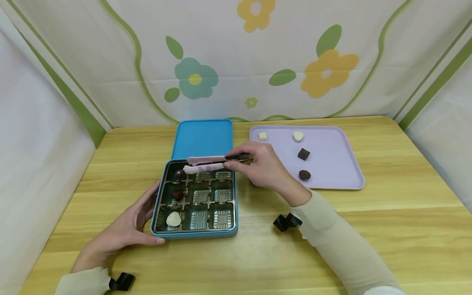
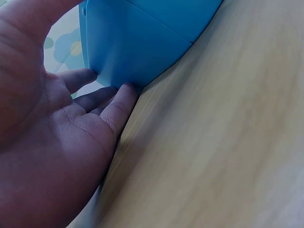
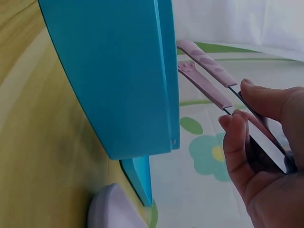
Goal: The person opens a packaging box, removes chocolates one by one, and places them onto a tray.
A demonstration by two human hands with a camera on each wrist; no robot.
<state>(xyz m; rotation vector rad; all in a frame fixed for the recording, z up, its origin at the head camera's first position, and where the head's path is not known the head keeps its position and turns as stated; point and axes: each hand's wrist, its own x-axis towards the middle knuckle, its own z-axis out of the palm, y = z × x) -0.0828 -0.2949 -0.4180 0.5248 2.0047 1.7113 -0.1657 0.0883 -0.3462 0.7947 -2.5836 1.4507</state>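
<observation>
My right hand (image 1: 263, 166) holds a pair of tongs (image 3: 209, 88) with pink tips. Their arms stand apart with nothing between them, over the back row of a blue tin (image 1: 195, 235). My left hand (image 1: 123, 227) rests against the tin's left side, its thumb along the front corner and its fingertips touching the wall in the left wrist view. Inside the divided insert, the left column holds a dark chocolate (image 1: 179, 175) at the back, a brown chocolate (image 1: 178, 195) in the middle and a white heart-shaped chocolate (image 1: 173, 219) in front.
Behind the tin lies a blue lid (image 1: 204, 139). To the right, a lilac tray (image 1: 343, 164) bears a white square chocolate (image 1: 262, 136), a white heart-shaped chocolate (image 1: 298, 136), a dark square chocolate (image 1: 304, 154) and a dark rounded chocolate (image 1: 304, 175). A flowered cloth (image 1: 236, 98) hangs behind.
</observation>
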